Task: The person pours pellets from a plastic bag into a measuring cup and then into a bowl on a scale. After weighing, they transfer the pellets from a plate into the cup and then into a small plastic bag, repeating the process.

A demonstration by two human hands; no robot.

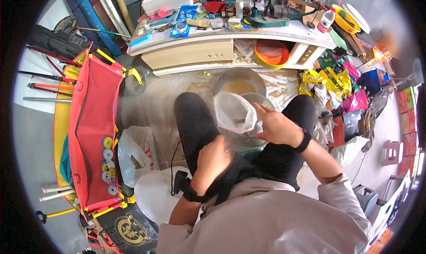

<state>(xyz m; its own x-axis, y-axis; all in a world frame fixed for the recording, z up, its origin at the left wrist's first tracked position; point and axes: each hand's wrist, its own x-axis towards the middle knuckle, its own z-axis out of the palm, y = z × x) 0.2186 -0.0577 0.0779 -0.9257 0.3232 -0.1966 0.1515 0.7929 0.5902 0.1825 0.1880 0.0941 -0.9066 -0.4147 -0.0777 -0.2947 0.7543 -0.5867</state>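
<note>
My right hand point(280, 126), a dark band on its wrist, pinches the rim of a white translucent plastic bag point(228, 99). The bag's mouth is open toward me, and a small dark patch shows inside. Under and beside the bag, between my knees, is a clear round basin point(271, 104). A metal bowl point(218, 82) with tan, grainy stuff in it stands just beyond. My left hand point(214, 162) is over my left thigh, fingers curled and slightly blurred. What it holds, if anything, is hidden.
A low cabinet point(186, 55) with a cluttered top stands ahead. To the left are a red fishing bag point(95, 134), a white plastic bag point(135, 150) and a round white lid-like surface point(155, 194). Colourful packets point(335, 83) are piled at the right.
</note>
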